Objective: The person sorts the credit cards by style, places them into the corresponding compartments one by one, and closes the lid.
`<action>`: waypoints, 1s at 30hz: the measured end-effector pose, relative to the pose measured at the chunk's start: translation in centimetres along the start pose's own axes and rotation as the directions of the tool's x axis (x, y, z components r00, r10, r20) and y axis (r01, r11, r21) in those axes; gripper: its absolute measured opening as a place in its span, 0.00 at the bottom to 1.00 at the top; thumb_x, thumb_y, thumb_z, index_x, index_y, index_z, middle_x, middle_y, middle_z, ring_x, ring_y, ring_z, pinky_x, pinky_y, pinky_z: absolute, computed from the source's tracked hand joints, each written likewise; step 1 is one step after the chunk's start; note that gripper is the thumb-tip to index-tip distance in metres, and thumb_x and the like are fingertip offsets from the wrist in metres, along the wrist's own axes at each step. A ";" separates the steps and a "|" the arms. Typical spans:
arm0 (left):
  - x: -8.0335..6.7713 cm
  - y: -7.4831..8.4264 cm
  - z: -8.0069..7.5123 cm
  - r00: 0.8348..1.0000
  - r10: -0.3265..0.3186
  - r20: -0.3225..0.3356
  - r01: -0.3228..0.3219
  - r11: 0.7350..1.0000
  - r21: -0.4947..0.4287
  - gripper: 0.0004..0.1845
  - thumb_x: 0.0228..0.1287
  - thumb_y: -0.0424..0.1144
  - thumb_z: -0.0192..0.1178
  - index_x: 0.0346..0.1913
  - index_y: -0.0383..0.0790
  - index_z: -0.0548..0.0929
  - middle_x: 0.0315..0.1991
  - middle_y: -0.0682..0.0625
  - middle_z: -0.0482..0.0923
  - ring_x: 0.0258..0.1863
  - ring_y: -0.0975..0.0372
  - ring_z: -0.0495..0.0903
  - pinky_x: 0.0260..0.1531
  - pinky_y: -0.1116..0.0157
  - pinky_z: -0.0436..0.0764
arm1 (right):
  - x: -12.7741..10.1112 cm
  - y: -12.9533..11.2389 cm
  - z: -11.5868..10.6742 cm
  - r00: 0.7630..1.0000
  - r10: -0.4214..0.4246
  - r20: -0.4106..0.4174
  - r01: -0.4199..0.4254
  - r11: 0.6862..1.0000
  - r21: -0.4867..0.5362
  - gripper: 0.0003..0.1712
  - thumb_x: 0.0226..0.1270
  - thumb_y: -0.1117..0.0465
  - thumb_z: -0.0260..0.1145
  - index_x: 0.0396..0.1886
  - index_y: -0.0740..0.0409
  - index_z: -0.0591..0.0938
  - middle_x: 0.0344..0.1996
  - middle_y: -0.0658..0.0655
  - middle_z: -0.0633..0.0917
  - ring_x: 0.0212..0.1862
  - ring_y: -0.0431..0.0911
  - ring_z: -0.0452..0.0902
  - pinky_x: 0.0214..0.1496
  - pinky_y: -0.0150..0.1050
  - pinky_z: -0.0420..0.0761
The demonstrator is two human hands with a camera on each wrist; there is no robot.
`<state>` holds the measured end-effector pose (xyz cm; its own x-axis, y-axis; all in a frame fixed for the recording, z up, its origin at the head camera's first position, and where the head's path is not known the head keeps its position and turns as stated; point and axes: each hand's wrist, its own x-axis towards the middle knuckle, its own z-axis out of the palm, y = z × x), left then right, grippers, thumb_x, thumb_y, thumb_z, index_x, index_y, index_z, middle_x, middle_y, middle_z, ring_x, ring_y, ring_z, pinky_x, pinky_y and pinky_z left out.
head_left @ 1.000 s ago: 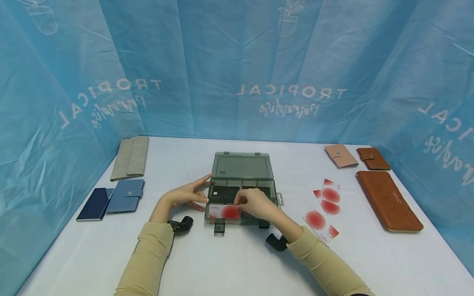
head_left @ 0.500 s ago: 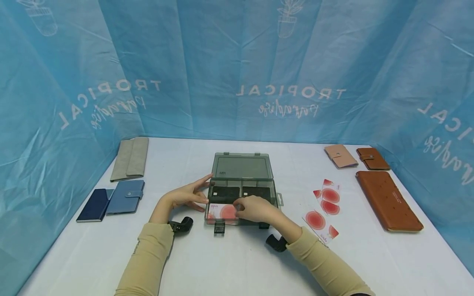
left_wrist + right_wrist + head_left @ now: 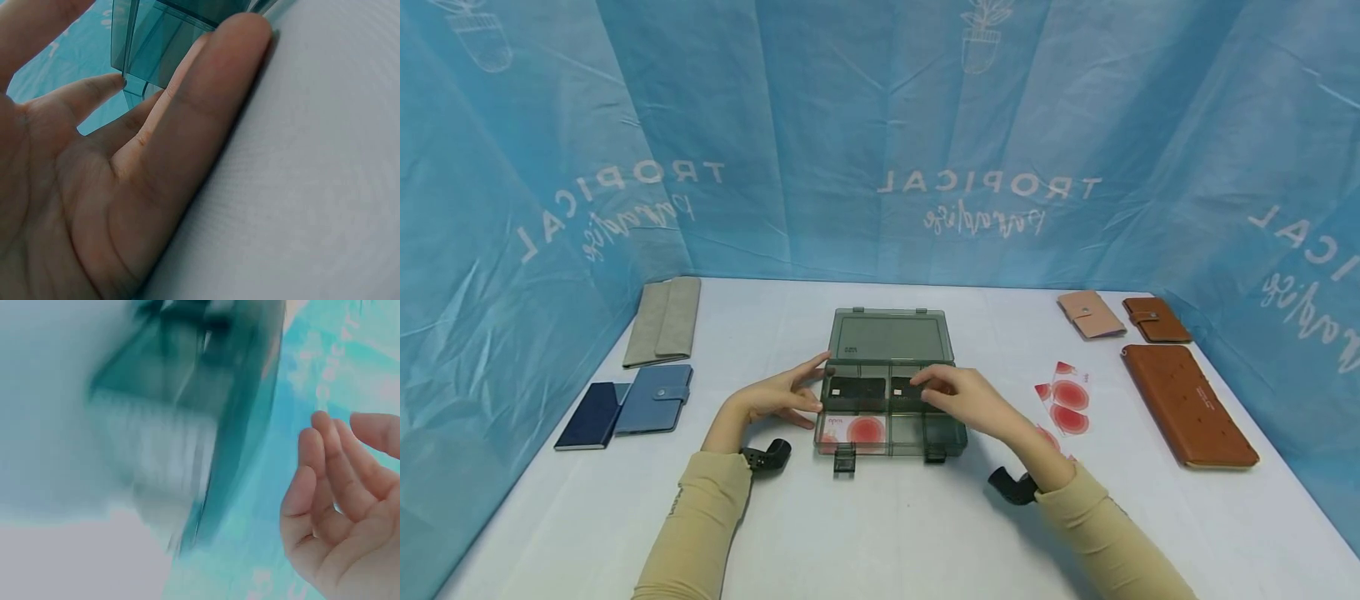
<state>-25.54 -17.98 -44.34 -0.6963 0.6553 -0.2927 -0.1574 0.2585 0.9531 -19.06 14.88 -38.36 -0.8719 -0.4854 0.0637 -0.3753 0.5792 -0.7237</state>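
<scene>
A smoky clear compartment box (image 3: 951, 435) lies open at the table's middle, lid (image 3: 891, 336) flat behind it. Two black cards (image 3: 855, 390) fill its rear cells, and a white card with a red circle (image 3: 854, 431) lies in the front left cell. My left hand (image 3: 780, 396) rests with straight fingers against the box's left side; the left wrist view shows its fingers (image 3: 187, 119) on the box wall (image 3: 156, 37). My right hand (image 3: 964, 398) hovers over the box's right half, fingers relaxed and empty (image 3: 337, 500).
More red-circle cards (image 3: 1063, 398) lie right of the box. Brown (image 3: 1187, 404), small brown (image 3: 1156, 320) and pink (image 3: 1090, 315) wallets sit at the far right. Grey (image 3: 664, 320), blue (image 3: 655, 397) and navy (image 3: 589, 415) wallets sit at the left.
My right hand let go of the red-circle card in the front left cell, then lifted and moved right and back over the box. The left hand stayed put.
</scene>
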 end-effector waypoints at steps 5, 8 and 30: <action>0.0 0.0 0.0 1.000 -0.005 0.006 0.005 1.000 0.006 0.54 0.56 0.34 0.65 0.74 0.56 0.36 0.72 0.38 0.31 0.36 0.60 0.76 0.44 0.52 0.81 | -2.0 2.7 -3.3 0.982 0.132 -0.136 -0.138 0.990 -0.037 0.15 0.67 0.61 0.58 0.51 0.57 0.78 0.36 0.61 0.82 0.35 0.50 0.75 0.31 0.39 0.76; -0.1 0.0 0.0 1.000 -0.008 0.009 0.008 1.000 0.002 0.54 0.57 0.34 0.64 0.73 0.57 0.35 0.72 0.38 0.31 0.36 0.60 0.76 0.44 0.52 0.81 | -3.2 4.7 -5.1 0.952 0.240 -0.191 -0.263 0.959 -0.108 0.18 0.67 0.60 0.57 0.55 0.60 0.76 0.41 0.63 0.81 0.41 0.53 0.77 0.36 0.43 0.79; 0.0 0.1 0.1 1.000 -0.015 -0.016 0.015 1.000 -0.001 0.54 0.55 0.34 0.66 0.74 0.56 0.37 0.73 0.40 0.33 0.36 0.59 0.77 0.43 0.52 0.81 | -3.8 11.7 -8.4 0.778 0.624 -0.069 -0.608 0.721 -0.332 0.36 0.57 0.62 0.64 0.66 0.60 0.64 0.54 0.77 0.63 0.54 0.71 0.57 0.38 0.60 0.80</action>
<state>-25.54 -17.91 -44.31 -0.7048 0.6400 -0.3060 -0.1687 0.2678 0.9486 -22.78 29.00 -41.25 -0.9346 0.0293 -0.3544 0.1552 0.9303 -0.3324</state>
